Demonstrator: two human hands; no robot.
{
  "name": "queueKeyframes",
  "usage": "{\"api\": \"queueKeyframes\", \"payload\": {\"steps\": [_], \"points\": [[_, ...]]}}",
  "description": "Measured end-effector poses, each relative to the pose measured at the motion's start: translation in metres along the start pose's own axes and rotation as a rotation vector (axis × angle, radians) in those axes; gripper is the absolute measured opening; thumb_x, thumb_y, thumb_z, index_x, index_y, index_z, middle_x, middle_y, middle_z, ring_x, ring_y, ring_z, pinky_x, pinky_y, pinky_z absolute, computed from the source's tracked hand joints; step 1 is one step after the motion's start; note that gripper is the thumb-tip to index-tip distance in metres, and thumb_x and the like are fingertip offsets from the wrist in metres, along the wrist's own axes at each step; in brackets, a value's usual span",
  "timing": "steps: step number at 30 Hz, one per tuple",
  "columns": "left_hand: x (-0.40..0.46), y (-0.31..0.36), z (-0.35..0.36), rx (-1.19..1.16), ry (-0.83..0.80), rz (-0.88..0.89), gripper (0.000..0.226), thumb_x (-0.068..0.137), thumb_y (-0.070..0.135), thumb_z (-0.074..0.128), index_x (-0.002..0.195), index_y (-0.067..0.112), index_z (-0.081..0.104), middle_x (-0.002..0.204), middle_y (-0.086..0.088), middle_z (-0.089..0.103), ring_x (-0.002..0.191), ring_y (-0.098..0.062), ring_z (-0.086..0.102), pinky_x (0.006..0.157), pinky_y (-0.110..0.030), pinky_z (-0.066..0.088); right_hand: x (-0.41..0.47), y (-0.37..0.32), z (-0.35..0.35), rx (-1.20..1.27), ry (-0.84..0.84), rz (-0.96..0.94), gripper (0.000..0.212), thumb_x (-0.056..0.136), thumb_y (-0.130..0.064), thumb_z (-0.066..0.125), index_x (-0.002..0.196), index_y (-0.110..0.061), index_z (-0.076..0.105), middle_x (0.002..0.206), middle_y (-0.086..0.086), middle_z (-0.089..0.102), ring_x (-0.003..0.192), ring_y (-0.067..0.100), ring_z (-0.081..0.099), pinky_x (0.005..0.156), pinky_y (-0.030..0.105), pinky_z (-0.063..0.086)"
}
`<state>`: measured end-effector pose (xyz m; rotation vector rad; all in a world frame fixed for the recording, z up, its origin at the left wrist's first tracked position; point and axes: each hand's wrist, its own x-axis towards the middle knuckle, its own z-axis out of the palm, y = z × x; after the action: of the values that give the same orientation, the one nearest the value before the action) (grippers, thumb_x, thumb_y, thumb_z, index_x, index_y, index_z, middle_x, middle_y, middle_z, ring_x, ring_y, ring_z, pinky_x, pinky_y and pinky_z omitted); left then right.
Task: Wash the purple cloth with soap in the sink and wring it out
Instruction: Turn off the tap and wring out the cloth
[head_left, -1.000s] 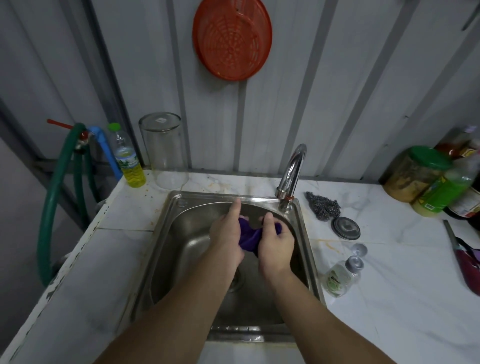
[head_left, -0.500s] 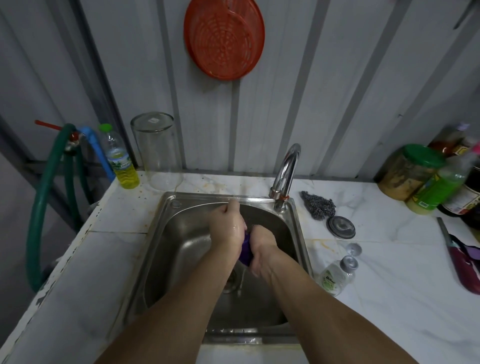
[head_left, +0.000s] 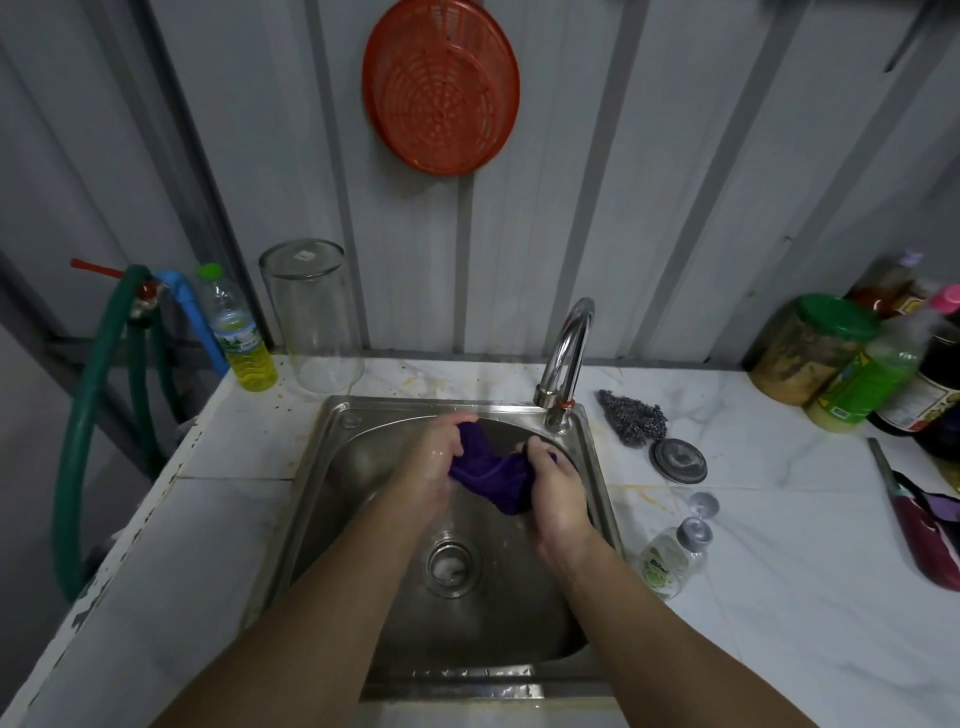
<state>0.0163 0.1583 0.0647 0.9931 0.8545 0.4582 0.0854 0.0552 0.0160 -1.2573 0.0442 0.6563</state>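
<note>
The purple cloth (head_left: 491, 475) hangs bunched between my two hands over the steel sink (head_left: 332, 467), above the drain (head_left: 451, 564). My left hand (head_left: 428, 460) grips its left end and my right hand (head_left: 558, 486) grips its right end. The cloth sags in the middle and looks wet. Both hands are a hand's width apart. A small soap bottle (head_left: 670, 558) lies on its side on the counter right of the sink. The chrome tap (head_left: 566, 358) stands at the sink's back right corner; no water stream shows.
A steel scourer (head_left: 634, 415), a round metal lid (head_left: 678, 460) and a small cap (head_left: 704, 503) lie right of the sink. Jars and bottles (head_left: 852, 358) crowd the far right. A glass jar (head_left: 311, 317), oil bottle (head_left: 236, 332) and green hose (head_left: 88, 415) stand at left.
My hands were pressed close together squeezing the cloth with water dripping; now they have drawn apart and the cloth is stretched loosely between them.
</note>
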Motion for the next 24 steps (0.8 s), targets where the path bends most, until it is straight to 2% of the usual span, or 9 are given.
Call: {"api": "queueKeyframes", "payload": {"steps": [2, 6, 8, 9, 10, 12, 16, 20, 24], "points": [[-0.003, 0.003, -0.005, 0.095, 0.003, 0.024, 0.052, 0.08, -0.021, 0.034, 0.107, 0.007, 0.069, 0.088, -0.014, 0.063, 0.073, -0.023, 0.057, 0.062, -0.03, 0.046, -0.012, -0.005, -0.008, -0.066, -0.092, -0.175, 0.021, 0.097, -0.018, 0.063, 0.076, -0.015, 0.066, 0.067, 0.0, 0.062, 0.063, 0.015, 0.054, 0.056, 0.025, 0.046], [-0.008, 0.006, -0.014, 0.051, -0.055, 0.131, 0.036, 0.087, -0.018, 0.056, 0.103, 0.01, 0.072, 0.091, -0.01, 0.074, 0.08, -0.023, 0.069, 0.074, -0.034, 0.057, -0.038, -0.008, -0.025, -0.196, -0.263, -0.288, 0.031, 0.089, -0.023, 0.063, 0.058, -0.019, 0.06, 0.061, 0.006, 0.055, 0.055, 0.018, 0.049, 0.053, 0.027, 0.042], [-0.01, 0.004, -0.017, 0.042, -0.104, 0.162, 0.029, 0.088, -0.008, 0.069, 0.1, 0.018, 0.074, 0.089, -0.001, 0.08, 0.082, -0.018, 0.075, 0.079, -0.033, 0.062, -0.044, -0.006, -0.027, -0.245, -0.253, -0.318, 0.03, 0.095, -0.021, 0.067, 0.066, -0.017, 0.061, 0.067, 0.009, 0.056, 0.058, 0.019, 0.052, 0.053, 0.03, 0.044], [-0.011, 0.003, -0.017, 0.053, -0.125, 0.175, 0.028, 0.086, -0.004, 0.073, 0.1, 0.02, 0.074, 0.09, 0.003, 0.08, 0.083, -0.015, 0.076, 0.078, -0.031, 0.063, -0.046, -0.006, -0.025, -0.284, -0.248, -0.324, 0.018, 0.095, -0.017, 0.07, 0.079, -0.015, 0.063, 0.075, 0.008, 0.059, 0.061, 0.016, 0.057, 0.054, 0.027, 0.048], [-0.014, 0.002, -0.017, 0.053, -0.142, 0.182, 0.028, 0.085, -0.002, 0.076, 0.102, 0.02, 0.074, 0.093, 0.002, 0.08, 0.086, -0.015, 0.077, 0.078, -0.03, 0.062, -0.049, -0.007, -0.022, -0.297, -0.268, -0.305, 0.01, 0.093, -0.012, 0.073, 0.096, -0.011, 0.064, 0.086, 0.007, 0.062, 0.067, 0.011, 0.064, 0.057, 0.022, 0.052], [-0.018, 0.002, -0.016, 0.039, -0.171, 0.181, 0.029, 0.084, 0.0, 0.078, 0.108, 0.016, 0.074, 0.104, -0.004, 0.079, 0.094, -0.021, 0.076, 0.08, -0.033, 0.061, -0.048, -0.008, -0.017, -0.321, -0.341, -0.234, 0.036, 0.09, -0.013, 0.077, 0.121, -0.007, 0.061, 0.107, 0.008, 0.07, 0.082, 0.005, 0.073, 0.066, 0.02, 0.057], [-0.032, 0.007, -0.024, 0.001, -0.278, 0.112, 0.025, 0.088, 0.002, 0.075, 0.112, 0.009, 0.073, 0.11, -0.014, 0.077, 0.093, -0.024, 0.076, 0.076, -0.031, 0.062, -0.053, -0.021, -0.02, -0.351, -0.357, -0.242, 0.029, 0.081, -0.029, 0.079, 0.1, -0.008, 0.073, 0.086, 0.006, 0.079, 0.076, 0.017, 0.074, 0.062, 0.023, 0.057], [-0.047, 0.011, -0.04, 0.227, -0.482, -0.117, 0.019, 0.091, 0.007, 0.073, 0.11, 0.005, 0.075, 0.106, -0.02, 0.079, 0.093, -0.03, 0.077, 0.072, -0.036, 0.064, -0.062, -0.034, -0.032, -0.288, -0.328, -0.161, 0.02, 0.079, -0.032, 0.083, 0.09, -0.015, 0.079, 0.09, 0.012, 0.08, 0.077, 0.021, 0.077, 0.063, 0.027, 0.06], [-0.062, -0.006, -0.039, 0.261, -0.441, -0.162, 0.018, 0.094, 0.004, 0.069, 0.111, -0.002, 0.068, 0.099, -0.021, 0.077, 0.084, -0.029, 0.075, 0.072, -0.038, 0.064, -0.075, -0.046, -0.065, -0.261, -0.473, 0.198, 0.041, 0.082, -0.024, 0.084, 0.114, 0.0, 0.074, 0.113, 0.026, 0.074, 0.096, 0.034, 0.076, 0.075, 0.035, 0.063]]}}
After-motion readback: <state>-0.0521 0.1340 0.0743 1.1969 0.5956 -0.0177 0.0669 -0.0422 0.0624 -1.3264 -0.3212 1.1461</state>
